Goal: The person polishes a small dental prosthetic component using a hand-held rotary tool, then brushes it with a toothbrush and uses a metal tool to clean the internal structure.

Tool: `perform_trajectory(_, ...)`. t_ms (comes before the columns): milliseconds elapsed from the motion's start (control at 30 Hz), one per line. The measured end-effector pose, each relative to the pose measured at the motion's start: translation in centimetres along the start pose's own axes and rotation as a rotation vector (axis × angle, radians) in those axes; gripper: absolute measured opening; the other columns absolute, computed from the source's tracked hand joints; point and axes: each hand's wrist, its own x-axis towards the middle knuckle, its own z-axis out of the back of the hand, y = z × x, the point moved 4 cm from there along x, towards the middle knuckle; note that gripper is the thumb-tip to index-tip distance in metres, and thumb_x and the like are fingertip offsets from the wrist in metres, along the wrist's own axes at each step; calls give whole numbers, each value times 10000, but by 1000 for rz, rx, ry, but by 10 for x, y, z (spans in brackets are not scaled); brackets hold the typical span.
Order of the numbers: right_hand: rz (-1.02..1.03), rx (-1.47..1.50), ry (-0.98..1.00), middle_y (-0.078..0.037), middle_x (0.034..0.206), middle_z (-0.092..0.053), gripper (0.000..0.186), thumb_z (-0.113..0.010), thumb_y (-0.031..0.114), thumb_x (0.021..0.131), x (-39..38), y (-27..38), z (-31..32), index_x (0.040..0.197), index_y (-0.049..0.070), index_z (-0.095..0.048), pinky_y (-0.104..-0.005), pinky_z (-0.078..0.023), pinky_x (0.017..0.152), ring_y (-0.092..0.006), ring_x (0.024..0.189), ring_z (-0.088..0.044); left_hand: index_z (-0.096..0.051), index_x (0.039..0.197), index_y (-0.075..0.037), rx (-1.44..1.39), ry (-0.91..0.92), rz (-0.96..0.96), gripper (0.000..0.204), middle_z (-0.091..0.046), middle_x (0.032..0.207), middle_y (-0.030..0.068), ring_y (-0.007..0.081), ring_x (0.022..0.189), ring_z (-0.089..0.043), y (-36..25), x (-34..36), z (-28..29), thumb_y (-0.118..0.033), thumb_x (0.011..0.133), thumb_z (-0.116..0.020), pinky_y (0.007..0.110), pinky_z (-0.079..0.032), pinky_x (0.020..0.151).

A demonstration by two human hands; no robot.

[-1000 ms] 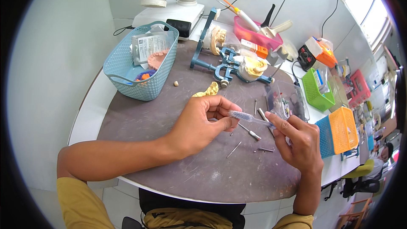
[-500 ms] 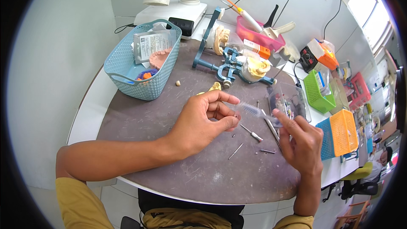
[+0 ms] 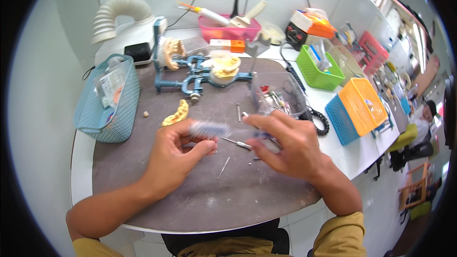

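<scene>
The right hand (image 3: pixel 290 147) has its grip closed on the handle of a clear plastic brush with pale bluish bristles (image 3: pixel 209 129); the brush is motion-blurred. It is above the brown, scratched tabletop (image 3: pixel 257 204), between the hands, its bristled head at the fingers of the left hand (image 3: pixel 173 150). The left grip has thumb and fingertips drawn close together; whether they pinch something small cannot be told.

Just beyond the left hand lies a yellow, curved dental-model piece (image 3: pixel 177 113), with a small cream-coloured nub (image 3: pixel 146 113) farther left. A thin silver metal rod (image 3: pixel 223 168) lies to the right of the left hand. Beyond the right hand stands a clear plastic box of small tools (image 3: pixel 297 107). A blue metal frame with plaster tooth models (image 3: pixel 164 84) stands at the far side, and a light-blue woven-pattern plastic basket (image 3: pixel 121 123) at the left.
</scene>
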Motion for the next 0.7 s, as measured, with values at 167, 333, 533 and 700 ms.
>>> perform_trajectory(167,92,167,-4,-71,902,-573,351,-769,121,751,-12,7,-16,1048,71,-589,-327,-506,479,-219,615,-643,-659,976,51,-10,-10,19,136,-725,946,148,156,854,-703,1,-1,-7,18,857,-716,262,-579,796)
perform_trajectory(333,130,193,-40,-74,915,-539,394,-782,111,706,-14,13,-25,1016,72,-542,-361,-527,501,-254,656,-658,-674,946,61,5,-36,54,78,-720,946,156,185,872,-706,-1,-5,-12,2,895,-679,286,-595,795)
perform_trajectory(533,109,217,-85,-61,934,-583,412,-801,97,687,-13,15,-33,1023,81,-562,-351,-520,525,-222,716,-669,-676,950,17,49,-39,-21,76,-714,906,85,131,819,-679,-1,-10,-17,-46,909,-687,248,-554,741)
perform_trajectory(700,60,270,-150,-72,849,-590,299,-777,127,763,-14,14,-32,976,63,-578,-355,-500,533,-248,695,-663,-610,996,3,-8,-62,-31,125,-678,903,62,114,818,-664,3,-9,-16,-53,913,-684,229,-540,741)
